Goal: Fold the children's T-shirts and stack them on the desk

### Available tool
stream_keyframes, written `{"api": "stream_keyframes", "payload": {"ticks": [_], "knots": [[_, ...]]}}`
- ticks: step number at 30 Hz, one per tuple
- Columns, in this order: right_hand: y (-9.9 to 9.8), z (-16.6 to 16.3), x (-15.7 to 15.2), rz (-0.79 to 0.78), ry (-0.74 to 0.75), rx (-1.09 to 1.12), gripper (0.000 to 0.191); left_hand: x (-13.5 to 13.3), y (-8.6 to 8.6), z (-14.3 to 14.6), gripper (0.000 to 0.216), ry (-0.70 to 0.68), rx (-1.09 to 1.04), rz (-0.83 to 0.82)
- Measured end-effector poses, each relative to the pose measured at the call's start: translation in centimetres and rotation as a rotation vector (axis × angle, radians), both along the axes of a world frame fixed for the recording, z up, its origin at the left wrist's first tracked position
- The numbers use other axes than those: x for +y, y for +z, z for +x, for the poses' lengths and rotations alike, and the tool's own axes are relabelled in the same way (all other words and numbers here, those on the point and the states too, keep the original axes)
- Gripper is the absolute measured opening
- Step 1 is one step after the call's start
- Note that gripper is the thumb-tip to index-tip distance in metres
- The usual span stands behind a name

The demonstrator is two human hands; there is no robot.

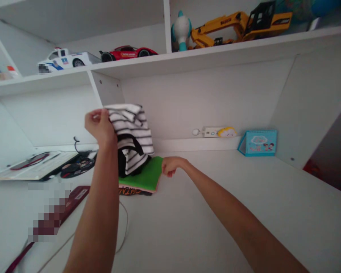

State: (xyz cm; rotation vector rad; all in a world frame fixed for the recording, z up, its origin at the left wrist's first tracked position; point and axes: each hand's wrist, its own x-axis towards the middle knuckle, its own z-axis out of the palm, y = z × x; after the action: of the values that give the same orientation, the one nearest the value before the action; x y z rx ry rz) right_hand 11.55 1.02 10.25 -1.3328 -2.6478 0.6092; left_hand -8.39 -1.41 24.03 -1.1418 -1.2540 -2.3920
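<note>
My left hand is raised and closed, pinching the upper left edge of a white garment with black stripes and black trim. The garment hangs in loose folds, and its lower part rests on a green folded garment. Beneath the green one lies a dark folded cloth with orange lettering. At the right edge of the green garment, my right hand is closed on its border, its fingertips partly hidden. The pile's left side is covered by my left forearm.
A maroon strap and a thin cable lie on the white desk. Papers are at the left, a blue desk calendar at the right, and a power strip behind. Toy vehicles stand on the shelf overhead.
</note>
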Motion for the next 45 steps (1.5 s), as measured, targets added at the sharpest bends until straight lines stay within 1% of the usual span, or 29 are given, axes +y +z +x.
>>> {"api": "stream_keyframes", "payload": {"ticks": [1, 2, 3, 4, 6, 8, 9, 11, 12, 14, 16, 18, 20, 21, 23, 25, 26, 29, 32, 34, 35, 36, 37, 38, 40, 42, 43, 44, 45], "knots": [[-0.9, -0.4, -0.7, -0.001, 0.029, 0.011, 0.023, 0.2, 1.8, 0.6, 0.016, 0.042, 0.054, 0.099], [-1.9, -1.0, -1.5, 0.017, 0.040, 0.033, 0.030, 0.4, 3.0, 1.2, 0.014, 0.077, 0.109, 0.169], [-2.8, -1.7, -2.2, 0.046, 0.037, 0.057, 0.034, 0.6, 3.6, 1.7, 0.012, 0.093, 0.166, 0.207], [-3.7, -2.4, -2.9, 0.077, 0.026, 0.078, 0.035, 0.9, 3.7, 2.2, 0.013, 0.087, 0.225, 0.211], [-5.3, -3.6, -3.9, 0.117, 0.000, 0.101, 0.028, 1.6, 2.4, 2.8, 0.020, 0.062, 0.371, 0.115], [-6.1, -4.2, -4.2, 0.122, -0.012, 0.113, 0.020, 2.3, -0.3, 2.9, 0.028, 0.068, 0.557, -0.096], [-6.1, -4.4, -4.1, 0.123, -0.020, 0.126, 0.019, 2.5, -1.8, 2.7, 0.032, 0.078, 0.647, -0.224], [-4.9, -4.4, -3.4, 0.136, -0.045, 0.176, 0.021, 2.2, -4.7, 2.3, 0.031, 0.053, 0.788, -0.462], [-3.7, -4.4, -2.8, 0.145, -0.060, 0.212, 0.022, 1.6, -6.0, 2.0, 0.029, -0.008, 0.846, -0.566], [-0.4, -4.6, -1.6, 0.165, -0.084, 0.295, 0.028, -0.2, -7.8, 1.6, 0.026, -0.203, 0.961, -0.755], [3.4, -5.0, -0.5, 0.170, -0.082, 0.369, 0.034, -2.5, -8.9, 1.3, 0.033, -0.368, 0.988, -0.892], [6.6, -5.4, 0.0, 0.145, -0.047, 0.399, 0.034, -4.7, -9.4, 1.2, 0.047, -0.430, 0.924, -0.969], [8.1, -5.5, 0.0, 0.080, 0.001, 0.350, 0.026, -6.3, -10.0, 1.3, 0.052, -0.428, 0.863, -1.025], [8.1, -5.3, -0.2, 0.032, 0.021, 0.293, 0.020, -6.8, -10.6, 1.4, 0.048, -0.443, 0.874, -1.074], [6.7, -4.8, -1.0, -0.072, 0.039, 0.141, 0.008, -7.4, -12.3, 1.7, 0.030, -0.498, 0.969, -1.194], [4.0, -4.1, -2.1, -0.149, 0.024, 0.003, 0.006, -7.5, -14.5, 2.0, 0.015, -0.526, 1.114, -1.269], [2.5, -3.8, -2.7, -0.167, 0.011, -0.040, 0.009, -7.5, -15.7, 2.1, 0.014, -0.495, 1.173, -1.264], [-1.9, -3.3, -4.7, -0.120, -0.041, -0.043, 0.013, -6.9, -18.6, 2.1, 0.019, -0.264, 1.229, -1.157], [-5.0, -3.5, -6.3, 0.012, -0.133, 0.079, 0.014, -6.1, -19.5, 1.9, 0.018, -0.098, 1.228, -1.137], [-5.8, -4.1, -6.8, 0.076, -0.189, 0.163, 0.012, -5.4, -19.0, 1.4, 0.017, -0.017, 1.210, -1.147], [-5.6, -4.4, -6.8, 0.097, -0.204, 0.203, 0.010, -5.0, -18.5, 1.0, 0.018, 0.033, 1.175, -1.137], [-4.9, -4.7, -6.5, 0.119, -0.215, 0.245, 0.009, -4.5, -17.8, 0.5, 0.019, 0.086, 1.120, -1.115], [-3.7, -4.9, -5.9, 0.146, -0.224, 0.292, 0.008, -4.0, -17.0, -0.1, 0.020, 0.141, 1.049, -1.078], [-1.9, -4.9, -5.2, 0.179, -0.236, 0.346, 0.009, -3.4, -16.1, -0.8, 0.021, 0.197, 0.967, -1.026], [3.2, -4.3, -3.2, 0.265, -0.263, 0.466, 0.017, -2.2, -14.2, -2.4, 0.023, 0.306, 0.791, -0.895], [9.2, -2.6, -1.4, 0.368, -0.284, 0.579, 0.028, -1.2, -12.7, -3.6, 0.024, 0.410, 0.627, -0.778], [12.0, -1.4, -0.6, 0.425, -0.277, 0.642, 0.030, -0.7, -12.1, -4.0, 0.024, 0.450, 0.559, -0.738], [14.2, 0.0, -0.2, 0.513, -0.213, 0.798, 0.029, -0.3, -11.7, -4.2, 0.024, 0.469, 0.514, -0.712], [15.6, 1.3, 0.0, 0.540, -0.151, 0.890, 0.027, 0.1, -11.5, -4.1, 0.023, 0.474, 0.485, -0.693]]}}
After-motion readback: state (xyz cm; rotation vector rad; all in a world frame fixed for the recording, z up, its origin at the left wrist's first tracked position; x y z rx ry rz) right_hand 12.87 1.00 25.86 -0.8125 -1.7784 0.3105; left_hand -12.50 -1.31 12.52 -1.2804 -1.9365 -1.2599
